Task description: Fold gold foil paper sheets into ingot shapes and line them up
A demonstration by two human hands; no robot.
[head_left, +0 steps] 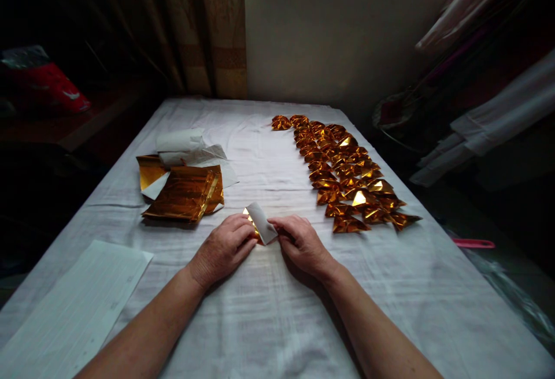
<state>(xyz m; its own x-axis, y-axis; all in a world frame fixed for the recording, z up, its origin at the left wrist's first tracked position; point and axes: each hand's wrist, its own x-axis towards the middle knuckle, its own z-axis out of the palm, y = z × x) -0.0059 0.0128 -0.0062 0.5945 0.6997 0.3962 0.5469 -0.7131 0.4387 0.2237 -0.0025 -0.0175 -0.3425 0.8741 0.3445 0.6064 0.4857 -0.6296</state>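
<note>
Fingers of left hand point(223, 249) and right hand point(301, 245) closed in pinches on one small foil sheet point(259, 223), white side up, at frame centre; long axis tilted upper left to lower right. Folded gold pieces point(344, 171) upper right, foil stack point(184, 193) left, on cloth-covered desk point(269, 321).
</note>
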